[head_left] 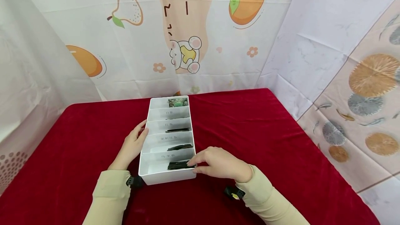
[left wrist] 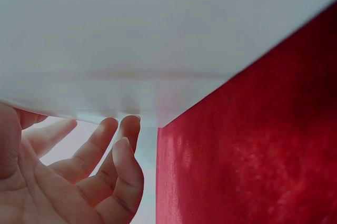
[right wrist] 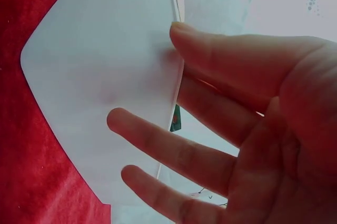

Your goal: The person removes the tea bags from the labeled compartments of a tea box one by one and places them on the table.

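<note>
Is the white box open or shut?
Open. You can look straight into the white box and see dark packets inside.

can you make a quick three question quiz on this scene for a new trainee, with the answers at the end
1. How many compartments does the white box have?
2. True or false: in the head view, the green packet lies in the farthest compartment.
3. Which hand has fingertips at the dark packets in the nearest compartment? a) left b) right c) neither

Key:
1. Five.
2. True.
3. b, the right hand; the left hand is at the box's left side.
</note>
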Demonstrator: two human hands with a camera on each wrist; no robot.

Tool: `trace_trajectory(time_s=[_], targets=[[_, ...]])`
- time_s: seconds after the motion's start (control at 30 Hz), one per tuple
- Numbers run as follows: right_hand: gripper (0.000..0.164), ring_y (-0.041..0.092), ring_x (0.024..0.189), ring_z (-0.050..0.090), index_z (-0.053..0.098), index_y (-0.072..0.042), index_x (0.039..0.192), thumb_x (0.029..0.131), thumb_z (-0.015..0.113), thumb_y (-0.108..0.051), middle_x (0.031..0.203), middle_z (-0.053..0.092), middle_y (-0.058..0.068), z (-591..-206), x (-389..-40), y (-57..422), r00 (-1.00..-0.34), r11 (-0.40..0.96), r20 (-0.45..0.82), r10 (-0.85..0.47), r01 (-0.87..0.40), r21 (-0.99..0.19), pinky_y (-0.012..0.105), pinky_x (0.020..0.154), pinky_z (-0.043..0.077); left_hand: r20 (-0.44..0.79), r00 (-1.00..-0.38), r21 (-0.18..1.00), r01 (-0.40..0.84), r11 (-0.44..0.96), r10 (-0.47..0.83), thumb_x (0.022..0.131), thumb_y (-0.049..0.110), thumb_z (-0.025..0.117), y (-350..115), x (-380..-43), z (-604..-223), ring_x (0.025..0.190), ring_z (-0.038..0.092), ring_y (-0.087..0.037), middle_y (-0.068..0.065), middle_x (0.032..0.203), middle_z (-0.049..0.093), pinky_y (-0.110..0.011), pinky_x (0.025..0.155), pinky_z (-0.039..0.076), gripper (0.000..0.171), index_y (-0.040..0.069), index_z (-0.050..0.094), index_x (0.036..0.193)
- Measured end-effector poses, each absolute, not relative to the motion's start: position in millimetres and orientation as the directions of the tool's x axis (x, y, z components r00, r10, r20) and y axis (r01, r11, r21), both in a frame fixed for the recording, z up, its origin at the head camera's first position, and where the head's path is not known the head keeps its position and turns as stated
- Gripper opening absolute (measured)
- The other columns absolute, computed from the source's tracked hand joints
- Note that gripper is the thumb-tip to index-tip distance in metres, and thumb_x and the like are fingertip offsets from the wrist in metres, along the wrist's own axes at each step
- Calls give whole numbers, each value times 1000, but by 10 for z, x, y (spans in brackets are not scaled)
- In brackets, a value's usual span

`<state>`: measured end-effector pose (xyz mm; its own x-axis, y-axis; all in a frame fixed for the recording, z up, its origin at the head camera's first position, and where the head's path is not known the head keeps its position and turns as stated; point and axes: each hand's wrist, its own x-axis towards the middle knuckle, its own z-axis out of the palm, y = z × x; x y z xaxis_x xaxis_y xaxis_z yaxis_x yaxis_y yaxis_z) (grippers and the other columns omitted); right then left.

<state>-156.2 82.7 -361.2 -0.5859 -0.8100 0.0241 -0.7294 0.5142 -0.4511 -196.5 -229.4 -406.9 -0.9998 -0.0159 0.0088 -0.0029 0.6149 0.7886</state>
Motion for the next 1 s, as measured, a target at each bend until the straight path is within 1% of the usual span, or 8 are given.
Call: trace_trajectory(time_s=[0.23, 0.47, 0.63, 0.83, 1.0], targets=[[23, 2, 100, 67, 76, -18, 113, 92, 70, -14, 108, 75, -10, -3613, -1535, 806, -580, 515, 41, -814, -751, -413, 21, 88, 52, 17, -1000, 791, -1, 611, -23, 108, 30, 38, -2284, -1968, -4056, 111, 61, -42, -29, 140, 48, -52, 92, 53, 55, 6, 26, 156], [19, -3, 87, 67, 79, -20, 105, 90, 71, -11, 94, 75, -13, -3625, -1494, 781, -552, 493, 125, -824, -809, -321, 17, 78, 52, 18, -1000, 794, 2, 608, -20, 108, 29, 38, -2285, -1960, -4056, 109, 62, -41, -29, 140, 49, -51, 90, 54, 55, 5, 27, 156], [16, -4, 82, 66, 80, -22, 100, 89, 73, -13, 92, 76, -14, -3635, -1483, 777, -556, 499, 171, -813, -818, -286, 15, 71, 50, 19, -1000, 796, 4, 605, -19, 108, 29, 39, -2287, -1959, -4064, 109, 62, -41, -29, 139, 49, -51, 90, 54, 55, 5, 27, 156], [12, -6, 74, 62, 80, -23, 94, 88, 74, -15, 90, 76, -14, -3646, -1498, 774, -585, 513, 197, -787, -797, -319, 12, 63, 45, 16, -1000, 797, 0, 604, -21, 108, 30, 39, -2286, -1956, -4073, 109, 62, -41, -29, 140, 48, -50, 90, 54, 55, 6, 27, 156], [7, -8, 63, 52, 79, -21, 93, 90, 74, -19, 87, 75, -13, -3650, -1519, 773, -602, 510, 217, -768, -781, -360, 10, 58, 39, 12, -1000, 797, -4, 604, -23, 108, 30, 39, -2282, -1951, -4068, 110, 61, -40, -29, 140, 48, -50, 90, 54, 55, 6, 27, 156]])
